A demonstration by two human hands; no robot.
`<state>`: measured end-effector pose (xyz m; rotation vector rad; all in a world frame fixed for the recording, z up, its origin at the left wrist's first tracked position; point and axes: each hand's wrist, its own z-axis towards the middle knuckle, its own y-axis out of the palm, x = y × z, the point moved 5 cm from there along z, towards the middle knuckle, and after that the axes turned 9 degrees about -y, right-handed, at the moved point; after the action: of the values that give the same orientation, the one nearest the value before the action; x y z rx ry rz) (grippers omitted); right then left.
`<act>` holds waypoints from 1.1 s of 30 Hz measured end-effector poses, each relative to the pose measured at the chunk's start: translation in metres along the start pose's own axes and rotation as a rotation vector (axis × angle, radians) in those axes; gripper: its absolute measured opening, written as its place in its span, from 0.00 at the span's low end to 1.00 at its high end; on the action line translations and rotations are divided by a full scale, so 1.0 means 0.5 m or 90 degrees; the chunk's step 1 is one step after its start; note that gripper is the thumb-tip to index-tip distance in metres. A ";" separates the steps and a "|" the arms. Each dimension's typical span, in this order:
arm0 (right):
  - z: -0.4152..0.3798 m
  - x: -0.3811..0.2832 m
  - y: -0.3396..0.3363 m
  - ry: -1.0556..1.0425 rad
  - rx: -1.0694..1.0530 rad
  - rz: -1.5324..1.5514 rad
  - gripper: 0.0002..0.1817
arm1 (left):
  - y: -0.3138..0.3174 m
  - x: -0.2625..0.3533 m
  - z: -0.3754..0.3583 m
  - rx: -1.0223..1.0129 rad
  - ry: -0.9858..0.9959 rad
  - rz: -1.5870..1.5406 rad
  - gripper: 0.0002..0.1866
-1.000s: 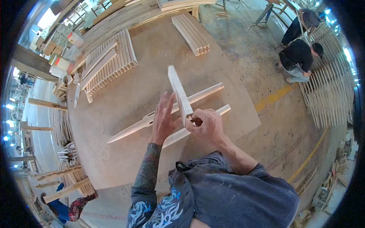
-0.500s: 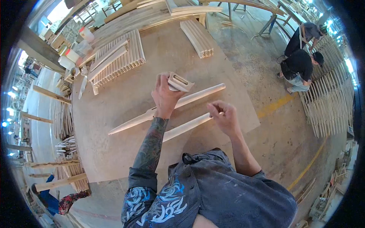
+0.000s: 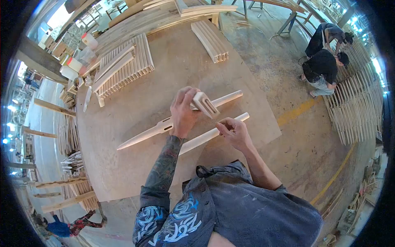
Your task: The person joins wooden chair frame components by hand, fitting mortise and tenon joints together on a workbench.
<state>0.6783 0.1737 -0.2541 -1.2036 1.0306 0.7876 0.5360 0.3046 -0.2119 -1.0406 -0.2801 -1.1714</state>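
My left hand (image 3: 184, 112) is wrapped round a pale block (image 3: 207, 105) with a long slot in its face, held above the table. Under that hand lies a long tapered wooden piece (image 3: 142, 136) with slots near its middle. Nearer my body, a second rounded wooden piece (image 3: 200, 140) rests on the table, partly behind my arms. My right hand (image 3: 234, 132) is closed in a pinch over this second piece, close to the block's lower end. Whatever its fingers hold, if anything, is too small to make out.
On the table (image 3: 123, 173), slatted wooden pieces (image 3: 127, 66) lie at the back left and a bundle of strips (image 3: 210, 43) at the back. Jars (image 3: 74, 64) stand at the left corner. Two people (image 3: 323, 68) bend over stacked wood at the right; another person is lower left.
My left hand has tilted the block and brought it slightly lower and to the right. My right hand has moved left, nearer to the block.
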 end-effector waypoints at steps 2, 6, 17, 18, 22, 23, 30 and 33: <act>0.000 0.024 0.014 0.062 -0.010 0.174 0.17 | 0.009 0.005 -0.017 -0.006 0.027 -0.013 0.32; -0.001 0.017 0.023 0.045 0.016 0.383 0.24 | 0.029 0.003 -0.050 -0.050 0.061 -0.005 0.33; -0.039 0.146 0.138 0.406 0.025 0.663 0.30 | 0.101 -0.076 -0.187 -0.166 -0.080 0.088 0.31; -0.033 0.152 0.140 0.406 0.026 0.666 0.30 | 0.095 -0.077 -0.198 -0.164 -0.105 0.097 0.31; -0.006 0.180 0.151 0.386 0.057 0.786 0.28 | 0.079 -0.078 -0.240 -0.168 -0.200 0.097 0.32; -0.004 0.188 0.154 0.395 0.060 0.824 0.28 | 0.075 -0.080 -0.248 -0.144 -0.203 0.092 0.32; -0.015 0.190 0.167 0.384 0.030 0.834 0.29 | 0.060 -0.073 -0.283 -0.127 -0.245 0.052 0.33; -0.034 0.192 0.181 0.371 0.023 0.796 0.27 | 0.060 -0.081 -0.286 -0.117 -0.303 0.003 0.32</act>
<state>0.6267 0.1723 -0.3768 -0.6442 2.3403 1.3646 0.4997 0.2177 -0.3309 -1.4797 -0.5485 -0.9448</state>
